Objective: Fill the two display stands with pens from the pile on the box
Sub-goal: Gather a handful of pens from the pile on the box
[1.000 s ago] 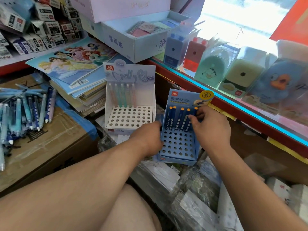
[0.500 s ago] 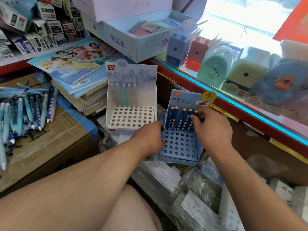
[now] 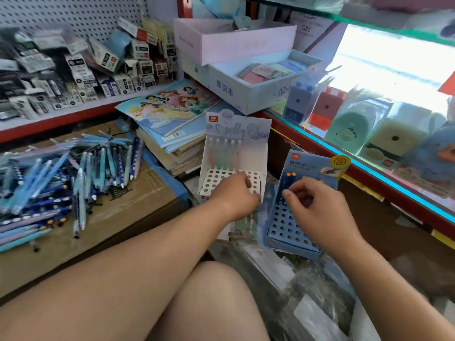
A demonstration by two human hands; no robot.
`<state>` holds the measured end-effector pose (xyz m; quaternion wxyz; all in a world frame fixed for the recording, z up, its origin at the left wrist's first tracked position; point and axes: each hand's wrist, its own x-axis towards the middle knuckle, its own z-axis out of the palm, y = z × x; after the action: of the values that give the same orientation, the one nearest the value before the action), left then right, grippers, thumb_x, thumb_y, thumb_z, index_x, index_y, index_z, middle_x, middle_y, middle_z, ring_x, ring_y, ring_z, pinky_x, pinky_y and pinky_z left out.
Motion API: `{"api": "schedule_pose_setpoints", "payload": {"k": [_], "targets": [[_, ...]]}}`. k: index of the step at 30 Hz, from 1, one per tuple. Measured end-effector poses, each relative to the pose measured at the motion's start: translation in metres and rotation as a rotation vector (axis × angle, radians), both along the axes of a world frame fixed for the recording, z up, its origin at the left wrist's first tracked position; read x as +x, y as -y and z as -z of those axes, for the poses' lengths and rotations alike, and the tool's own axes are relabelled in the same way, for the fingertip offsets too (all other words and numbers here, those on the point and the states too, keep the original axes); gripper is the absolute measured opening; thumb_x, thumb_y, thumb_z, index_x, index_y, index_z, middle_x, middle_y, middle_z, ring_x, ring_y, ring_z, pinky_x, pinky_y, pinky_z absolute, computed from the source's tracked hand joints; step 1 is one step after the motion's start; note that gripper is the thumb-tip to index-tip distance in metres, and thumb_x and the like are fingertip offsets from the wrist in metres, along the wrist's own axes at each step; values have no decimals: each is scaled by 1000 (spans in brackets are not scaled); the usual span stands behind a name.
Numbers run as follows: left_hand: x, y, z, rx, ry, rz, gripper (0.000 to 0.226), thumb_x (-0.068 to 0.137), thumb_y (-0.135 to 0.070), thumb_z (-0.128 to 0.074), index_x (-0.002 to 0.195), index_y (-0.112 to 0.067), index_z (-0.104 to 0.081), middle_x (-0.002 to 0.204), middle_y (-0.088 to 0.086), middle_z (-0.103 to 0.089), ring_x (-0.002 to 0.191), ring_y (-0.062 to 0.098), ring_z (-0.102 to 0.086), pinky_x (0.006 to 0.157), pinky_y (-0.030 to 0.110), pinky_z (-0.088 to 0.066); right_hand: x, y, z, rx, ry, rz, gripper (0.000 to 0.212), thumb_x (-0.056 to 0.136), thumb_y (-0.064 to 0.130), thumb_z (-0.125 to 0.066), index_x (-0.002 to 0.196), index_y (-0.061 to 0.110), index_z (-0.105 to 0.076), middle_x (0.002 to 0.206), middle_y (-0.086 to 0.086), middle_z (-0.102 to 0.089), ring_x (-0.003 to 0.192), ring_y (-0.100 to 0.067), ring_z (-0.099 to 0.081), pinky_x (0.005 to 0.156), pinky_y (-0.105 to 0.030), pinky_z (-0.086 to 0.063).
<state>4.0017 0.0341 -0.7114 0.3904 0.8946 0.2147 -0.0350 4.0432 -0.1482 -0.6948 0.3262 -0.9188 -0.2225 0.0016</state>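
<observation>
Stationery shelves close in on three sides: small cartons [image 3: 103, 67] on a pegboard shelf at the back left, a stack of picture books [image 3: 172, 112] below it, and boxed sharpeners [image 3: 394, 141] behind glass along the right.

On the left sits a taped cardboard box [image 3: 138, 212]. The pile [image 3: 61, 178] of blue and pale pens lies spread across its top, well apart from both hands.

The white stand [image 3: 262, 153] stands upright in the middle, with a row of pastel pens [image 3: 225, 153] along its back wall. Its other holes show open. The left hand [image 3: 234, 195] is over the front right part of its hole grid, back of the hand to the camera and fingers curled down out of sight. I cannot tell whether it grips the stand or holds anything.

The blue stand [image 3: 290, 232] stands just beside the white one, to the right, tilted back on plastic-wrapped packs [image 3: 317, 299]. A few dark pens [image 3: 288, 179] with orange tips stand at the left of its back row. The right hand [image 3: 320, 210] hovers above its grid with fingers curled, the forefinger tip just below those pens. Motion blur hides whether it pinches one.

A bare knee [image 3: 211, 303] fills the foreground.
</observation>
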Motion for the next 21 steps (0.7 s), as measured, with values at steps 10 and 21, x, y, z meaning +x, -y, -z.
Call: {"api": "schedule_pose_setpoints", "payload": {"k": [10, 21], "targets": [[-151, -153, -54, 122, 9, -336, 39, 96, -46, -65, 124, -24, -49, 101, 2, -63, 83, 27, -68, 73, 44, -55, -51, -146, -22, -218, 50, -650, 52, 92, 48, -66, 139, 30, -51, 119, 11, -59, 105, -10, -60, 93, -32, -52], [-280, -240, -24, 196, -153, -542, 56, 95, -43, -66, 140, -17, -46, 101, 0, -62, 90, 20, -64, 86, 40, -53, -112, -309, -3, -435, 5, -910, 53, 97, 40, -65, 144, 20, -48, 131, -4, -60, 110, -21, -60, 91, -36, -52]]}}
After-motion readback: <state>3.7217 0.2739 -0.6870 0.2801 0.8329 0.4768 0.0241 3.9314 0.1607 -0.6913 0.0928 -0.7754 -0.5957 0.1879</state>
